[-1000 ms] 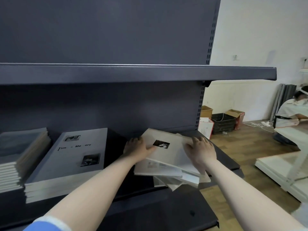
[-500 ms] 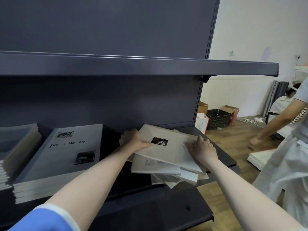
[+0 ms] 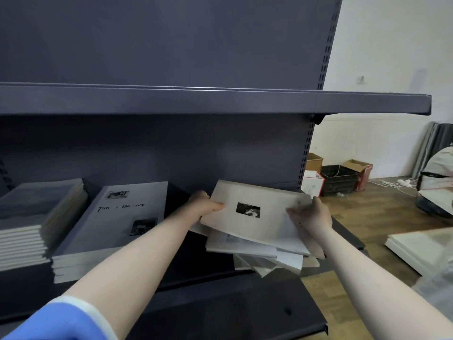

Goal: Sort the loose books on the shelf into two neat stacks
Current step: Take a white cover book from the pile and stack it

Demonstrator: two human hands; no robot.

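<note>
Head view: dark metal shelf (image 3: 220, 100), wood floor (image 3: 367, 217) beyond.

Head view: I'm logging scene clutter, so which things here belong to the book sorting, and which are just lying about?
Part of the job:
- top book, gripped by left hand and right hand
- messy pile beneath it
- stack with lettered cover
- far-left stack
- shelf

Lying about:
- cardboard boxes
- black crate
- cables
</note>
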